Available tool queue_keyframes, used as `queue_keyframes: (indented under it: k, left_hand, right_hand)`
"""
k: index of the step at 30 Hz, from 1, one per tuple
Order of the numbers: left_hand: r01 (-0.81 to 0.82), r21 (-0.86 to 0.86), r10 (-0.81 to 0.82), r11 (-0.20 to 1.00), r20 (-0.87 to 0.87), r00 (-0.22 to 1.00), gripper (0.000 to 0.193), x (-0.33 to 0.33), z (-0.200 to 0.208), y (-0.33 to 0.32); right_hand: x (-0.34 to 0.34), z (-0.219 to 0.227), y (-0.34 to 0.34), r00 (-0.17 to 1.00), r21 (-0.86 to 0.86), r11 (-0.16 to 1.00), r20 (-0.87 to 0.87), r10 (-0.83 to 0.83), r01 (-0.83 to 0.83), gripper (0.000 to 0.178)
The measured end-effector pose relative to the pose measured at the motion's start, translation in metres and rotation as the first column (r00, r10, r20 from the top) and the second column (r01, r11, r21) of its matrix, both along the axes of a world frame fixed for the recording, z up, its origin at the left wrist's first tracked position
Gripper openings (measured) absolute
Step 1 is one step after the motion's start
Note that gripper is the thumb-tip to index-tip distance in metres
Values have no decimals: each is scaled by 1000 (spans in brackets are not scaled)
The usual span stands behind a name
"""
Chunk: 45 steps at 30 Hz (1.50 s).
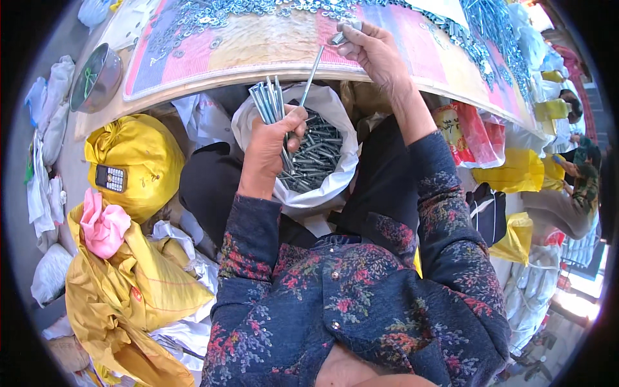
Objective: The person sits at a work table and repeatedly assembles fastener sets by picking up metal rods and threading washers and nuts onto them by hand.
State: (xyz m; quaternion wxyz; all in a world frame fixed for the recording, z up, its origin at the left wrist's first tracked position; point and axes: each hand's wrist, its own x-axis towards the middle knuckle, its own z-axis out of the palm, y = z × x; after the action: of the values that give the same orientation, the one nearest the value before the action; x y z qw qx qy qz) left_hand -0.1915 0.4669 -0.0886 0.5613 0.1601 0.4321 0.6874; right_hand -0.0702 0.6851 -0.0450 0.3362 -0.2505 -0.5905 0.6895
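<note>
I see a wide wooden table (pixel 106 111) under a striped pink, beige and blue cloth (pixel 271 48). Just below its near edge, I have a white fabric sack (pixel 329 195) of grey metal bolts (pixel 319 149). Over it, my left hand (pixel 267 143) clenches its fingers around long silver metal rods (pixel 269 100), one slanting toward my right hand (pixel 377 55), whose fingers pinch a small shiny metal piece (pixel 350 26).

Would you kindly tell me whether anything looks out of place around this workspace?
The phone looks a little out of place: it lies on a bulging yellow sack at the left, an uneven perch from which it might slide.
</note>
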Motion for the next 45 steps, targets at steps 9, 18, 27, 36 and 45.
queue_keyframes:
  k: [9,18,27,36,45]
  left_hand:
    - [-29,12,29,1000,-86,996,13,-15,2,-6]
    - [-151,101,94,983,429,898,15,-47,3,-30]
    - [-233,263,87,936,469,879,32,-75,6,-40]
    - [-330,25,318,944,209,925,21,-66,11,-34]
    - [-265,-6,265,964,30,964,20,-53,13,-32]
  right_hand:
    - [-34,-4,-55,878,19,920,307,368,-392,25]
    - [-78,-18,-120,875,256,852,303,378,-457,30]
    - [-196,-23,-49,887,948,203,304,-347,-245,29]
    - [-221,-37,-49,866,936,192,348,-360,-296,21]
    - [-157,-11,-48,893,798,603,276,-356,-6,29]
